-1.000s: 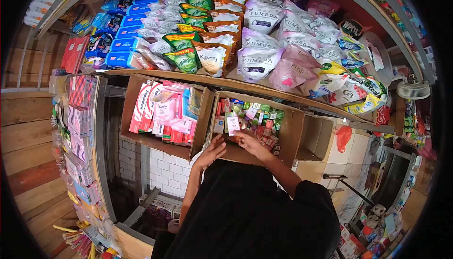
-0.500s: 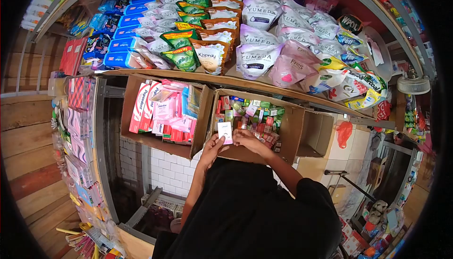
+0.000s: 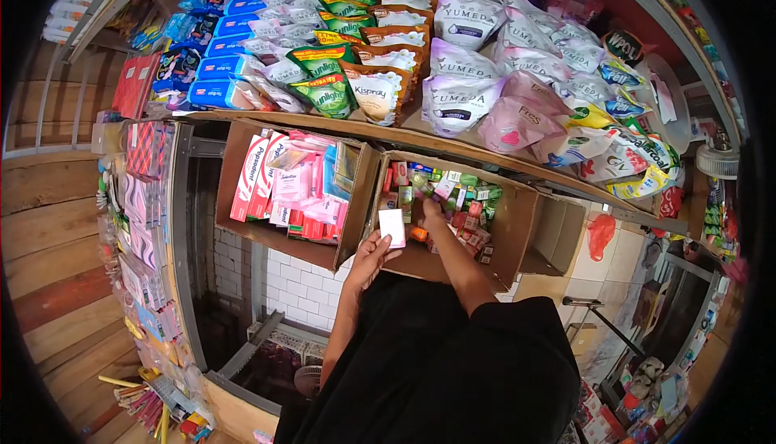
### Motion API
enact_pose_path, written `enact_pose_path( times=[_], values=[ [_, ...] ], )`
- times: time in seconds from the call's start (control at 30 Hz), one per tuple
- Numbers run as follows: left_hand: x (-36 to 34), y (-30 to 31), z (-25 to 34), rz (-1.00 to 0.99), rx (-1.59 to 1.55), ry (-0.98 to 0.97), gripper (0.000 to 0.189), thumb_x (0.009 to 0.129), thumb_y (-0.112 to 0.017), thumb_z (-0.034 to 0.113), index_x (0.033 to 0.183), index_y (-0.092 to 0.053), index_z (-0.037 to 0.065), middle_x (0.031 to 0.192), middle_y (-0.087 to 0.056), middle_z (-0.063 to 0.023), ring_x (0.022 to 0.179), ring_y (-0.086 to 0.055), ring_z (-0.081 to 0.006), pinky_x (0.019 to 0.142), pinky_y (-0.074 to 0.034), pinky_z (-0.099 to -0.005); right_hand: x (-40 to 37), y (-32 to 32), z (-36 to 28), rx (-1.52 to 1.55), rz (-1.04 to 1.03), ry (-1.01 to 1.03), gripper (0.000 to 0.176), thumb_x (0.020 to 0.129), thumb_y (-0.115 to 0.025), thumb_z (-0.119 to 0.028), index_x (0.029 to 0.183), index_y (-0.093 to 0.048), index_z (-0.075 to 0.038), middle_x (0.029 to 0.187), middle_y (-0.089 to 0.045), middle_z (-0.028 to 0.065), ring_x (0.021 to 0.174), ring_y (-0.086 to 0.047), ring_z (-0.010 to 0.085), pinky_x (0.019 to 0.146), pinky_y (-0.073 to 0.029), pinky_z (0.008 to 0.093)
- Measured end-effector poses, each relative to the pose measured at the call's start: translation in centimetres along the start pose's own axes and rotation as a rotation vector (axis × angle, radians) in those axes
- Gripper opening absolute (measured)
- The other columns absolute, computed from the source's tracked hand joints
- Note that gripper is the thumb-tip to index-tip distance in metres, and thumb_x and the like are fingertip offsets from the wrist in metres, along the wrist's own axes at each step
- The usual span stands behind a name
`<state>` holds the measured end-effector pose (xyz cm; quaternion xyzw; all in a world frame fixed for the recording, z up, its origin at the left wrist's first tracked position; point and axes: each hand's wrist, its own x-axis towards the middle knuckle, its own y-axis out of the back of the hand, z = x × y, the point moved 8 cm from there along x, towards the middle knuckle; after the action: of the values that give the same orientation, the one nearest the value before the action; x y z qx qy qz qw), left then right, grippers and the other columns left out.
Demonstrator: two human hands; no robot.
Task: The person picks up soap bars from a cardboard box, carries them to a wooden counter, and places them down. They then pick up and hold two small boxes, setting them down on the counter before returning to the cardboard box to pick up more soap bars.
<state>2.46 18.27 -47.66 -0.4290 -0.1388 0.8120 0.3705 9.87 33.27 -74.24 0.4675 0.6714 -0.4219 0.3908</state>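
A small white box (image 3: 392, 227) with a pinkish lower edge is held upright in my left hand (image 3: 373, 259), fingers closed round its lower part, at the near left corner of a cardboard box (image 3: 511, 242). My right hand (image 3: 430, 214) reaches down into that cardboard box, among many small red, green and pink packets (image 3: 469, 209); its fingertips are hidden or too small to make out. An orange item (image 3: 418, 234) lies beside my right wrist.
Left of it, another cardboard box (image 3: 323, 253) holds Pepsodent boxes (image 3: 250, 179) and pink packs (image 3: 293, 185). A wooden shelf (image 3: 388, 134) behind carries pouches (image 3: 462, 104) and blue packs (image 3: 212, 95). An empty-looking carton (image 3: 558, 230) stands to the right.
My right hand has left the small white box and moved forward and down into the cardboard box. My left hand still holds the white box. The whole view has shifted slightly.
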Motion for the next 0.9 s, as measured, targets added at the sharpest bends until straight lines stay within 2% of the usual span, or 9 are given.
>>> enact_pose_path(
  times=[0.03,0.13,0.17,0.23,0.47,0.57,0.77,0.87,0.9],
  values=[
    [-0.1,0.0,0.0,0.008,0.001,-0.002,0.030,0.101,-0.052,0.022,0.125,-0.053,0.003,0.116,-0.063,-0.0068,0.109,-0.061,-0.0159,0.098,-0.051,-0.0392,7.5,2.3,3.5,0.037,0.058,-0.017,0.018,0.089,-0.060,-0.012,0.099,-0.060,0.003,0.075,-0.062,0.0087,0.055,-0.060,0.0193,0.044,-0.047,0.0352],
    [-0.2,-0.1,0.1,0.011,-0.011,0.012,0.028,0.100,-0.054,0.018,0.125,-0.052,0.004,0.111,-0.065,-0.0041,0.105,-0.062,-0.0127,0.096,-0.051,-0.0355,4.4,0.5,1.7,0.183,0.162,0.021,0.010,0.082,-0.071,-0.009,0.085,-0.066,-0.001,0.068,-0.065,0.0081,0.053,-0.061,0.0208,0.042,-0.048,0.0346],
    [-0.3,-0.1,0.1,0.016,-0.012,0.014,0.029,0.100,-0.054,0.018,0.125,-0.052,0.003,0.111,-0.065,-0.0040,0.104,-0.062,-0.0126,0.096,-0.051,-0.0353,2.9,0.1,1.3,0.163,0.170,-0.069,0.010,0.079,-0.073,-0.003,0.085,-0.065,-0.001,0.073,-0.067,0.0107,0.057,-0.064,0.0233,0.046,-0.050,0.0353],
    [-0.3,-0.1,0.1,0.020,-0.013,0.017,0.029,0.100,-0.054,0.017,0.126,-0.052,0.003,0.110,-0.065,-0.0038,0.104,-0.062,-0.0125,0.096,-0.051,-0.0350,2.1,-0.1,0.6,0.137,0.193,-0.054,0.009,0.081,-0.071,-0.003,0.087,-0.065,-0.001,0.075,-0.067,0.0099,0.058,-0.064,0.0231,0.048,-0.050,0.0354],
    [-0.2,-0.2,0.1,0.027,0.005,0.026,0.029,0.100,-0.055,0.018,0.125,-0.052,0.004,0.110,-0.065,-0.0034,0.104,-0.062,-0.0123,0.096,-0.050,-0.0351,8.0,2.0,3.1,0.253,0.149,-0.054,0.006,0.087,-0.065,0.000,0.086,-0.064,-0.006,0.074,-0.064,0.0042,0.063,-0.061,0.0196,0.056,-0.052,0.0349],
    [-0.2,-0.1,0.1,0.022,0.008,0.023,0.029,0.100,-0.055,0.018,0.125,-0.052,0.004,0.110,-0.065,-0.0030,0.103,-0.062,-0.0121,0.095,-0.051,-0.0350,8.7,1.6,3.5,0.271,0.057,-0.057,0.014,0.078,-0.078,-0.013,0.083,-0.067,-0.006,0.066,-0.061,0.0005,0.051,-0.056,0.0147,0.044,-0.044,0.0304],
    [-0.2,-0.4,0.2,0.001,-0.015,0.013,0.027,0.100,-0.054,0.017,0.124,-0.052,0.004,0.110,-0.064,-0.0034,0.103,-0.062,-0.0126,0.095,-0.051,-0.0351,0.1,0.6,0.8,0.009,-0.098,-0.157,0.014,0.088,-0.066,-0.022,0.096,-0.070,-0.012,0.078,-0.063,-0.0003,0.063,-0.055,0.0121,0.062,-0.050,0.0306],
    [-0.1,-0.3,0.1,-0.009,-0.017,0.014,0.027,0.100,-0.054,0.017,0.124,-0.053,0.004,0.111,-0.064,-0.0039,0.104,-0.062,-0.0131,0.094,-0.051,-0.0353,-2.1,2.2,0.6,-0.105,0.007,-0.174,0.018,0.091,-0.060,-0.027,0.100,-0.069,-0.015,0.088,-0.062,0.0006,0.069,-0.054,0.0135,0.071,-0.051,0.0322],
    [-0.1,-0.3,0.1,-0.015,-0.019,0.013,0.027,0.100,-0.054,0.017,0.124,-0.052,0.004,0.112,-0.064,-0.0041,0.104,-0.062,-0.0133,0.094,-0.051,-0.0355,-1.9,1.8,0.8,-0.083,-0.181,-0.179,0.018,0.091,-0.059,-0.025,0.103,-0.067,-0.014,0.095,-0.059,0.0019,0.076,-0.056,0.0156,0.081,-0.050,0.0349]
  ],
)
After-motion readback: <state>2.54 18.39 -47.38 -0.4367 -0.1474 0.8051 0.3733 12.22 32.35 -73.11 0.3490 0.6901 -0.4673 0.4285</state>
